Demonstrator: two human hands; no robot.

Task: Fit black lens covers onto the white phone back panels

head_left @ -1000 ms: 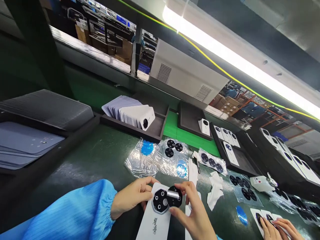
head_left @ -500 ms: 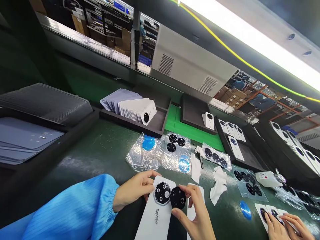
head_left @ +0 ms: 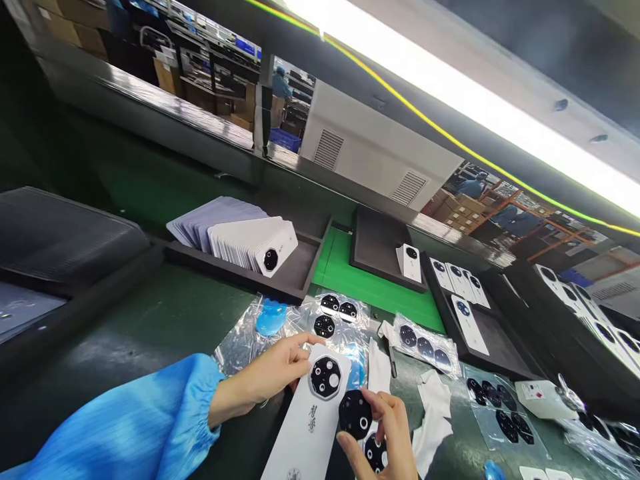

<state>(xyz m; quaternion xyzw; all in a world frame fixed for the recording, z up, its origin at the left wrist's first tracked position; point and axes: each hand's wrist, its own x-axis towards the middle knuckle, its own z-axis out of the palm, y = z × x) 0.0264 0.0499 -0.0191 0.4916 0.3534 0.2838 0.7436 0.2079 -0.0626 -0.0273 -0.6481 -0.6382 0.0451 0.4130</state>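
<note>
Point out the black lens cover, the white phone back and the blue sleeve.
Black lens cover (head_left: 355, 415), head view, on its dark face.
White phone back (head_left: 295, 440), head view, on its white lower half.
Blue sleeve (head_left: 115, 420), head view, on the forearm fabric.

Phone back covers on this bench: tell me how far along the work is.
Done, it seems: a stack of white covers with camera plates stands in the tray. In hand: the left hand grips a white cover carrying a plate; the right hand holds a loose black plate. Left: more black plates in plastic bags.
</note>
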